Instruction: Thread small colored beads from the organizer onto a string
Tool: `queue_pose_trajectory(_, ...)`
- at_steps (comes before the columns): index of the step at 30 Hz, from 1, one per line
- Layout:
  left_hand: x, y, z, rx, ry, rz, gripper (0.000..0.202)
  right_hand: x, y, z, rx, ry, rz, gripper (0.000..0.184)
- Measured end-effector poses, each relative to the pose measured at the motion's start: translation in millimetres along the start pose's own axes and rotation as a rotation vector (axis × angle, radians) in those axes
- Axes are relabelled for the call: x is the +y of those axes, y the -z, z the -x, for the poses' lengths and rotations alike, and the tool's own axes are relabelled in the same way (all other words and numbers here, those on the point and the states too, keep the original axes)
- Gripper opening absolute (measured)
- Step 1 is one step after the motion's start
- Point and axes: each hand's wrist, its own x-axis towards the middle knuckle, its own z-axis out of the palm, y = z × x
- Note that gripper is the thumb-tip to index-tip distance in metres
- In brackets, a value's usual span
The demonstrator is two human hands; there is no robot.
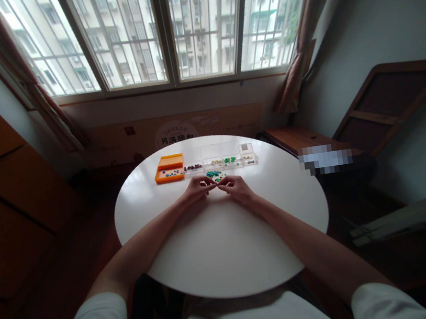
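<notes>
My left hand (198, 188) and my right hand (237, 187) meet over the white round table (225, 247), fingertips almost touching. Each hand is closed in a pinch; whatever lies between the fingertips is too small to make out. Just beyond the fingers lies a loose pile of tiny green, blue and yellowish pieces (212, 174). To the left stands an open orange box (170, 179) with small coloured pieces inside. Clear plastic boxes in a row beside it hold dark brown pieces (193, 167), pale yellowish pieces (216, 162) and green pieces (230, 160).
Another clear box (246, 148) with a greyish square sits at the row's right end. Behind the table are a long printed cardboard panel (115, 141) and a barred window. A wooden bench (293, 137) with a blurred-out item stands to the right.
</notes>
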Motion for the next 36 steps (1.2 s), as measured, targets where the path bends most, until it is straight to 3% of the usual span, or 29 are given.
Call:
queue_pose_trajectory(27,-7.3,2.2,-1.9,-0.062,-0.037,-0.002,0.039,0.4,-0.7,-0.8,-0.005,0.017,0.027,0.024)
queue_pose_trajectory(36,-1.4,1.7,0.1,-0.058,-0.028,-0.001,0.037,0.4,-0.9,-0.5,-0.005,0.019,0.046,0.025)
